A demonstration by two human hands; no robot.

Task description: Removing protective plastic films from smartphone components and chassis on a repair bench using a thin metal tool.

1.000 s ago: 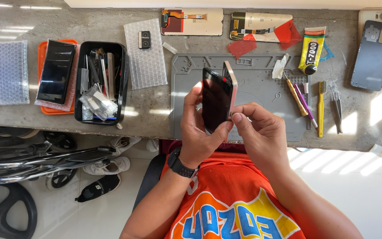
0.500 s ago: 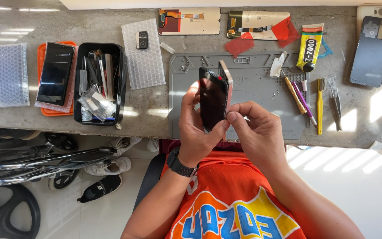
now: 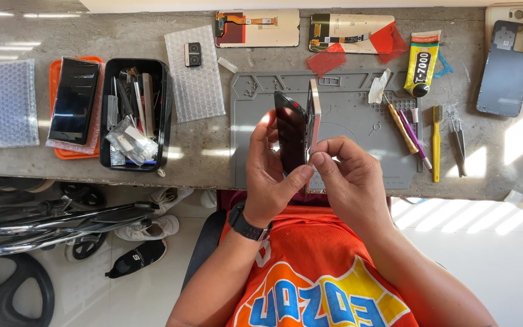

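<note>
A phone (image 3: 298, 130) with its dark screen parted from the pale frame (hinged open like a book) is held on edge above the grey mat (image 3: 346, 115). The left hand (image 3: 270, 175) grips its screen side; the right hand (image 3: 349, 178) pinches the frame's lower corner. Beyond, tools lie on the tabletop (image 3: 213, 151).

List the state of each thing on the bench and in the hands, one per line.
Phone: held upright over the grey mat, dark screen panel parted from the frame along one edge.
Left hand: gripping the phone's lower edge.
Right hand: pinching the frame side.
Glue tube: capped, lying flat.
Black tray: full of tools.
Blue back cover: detached, lying flat.
</note>
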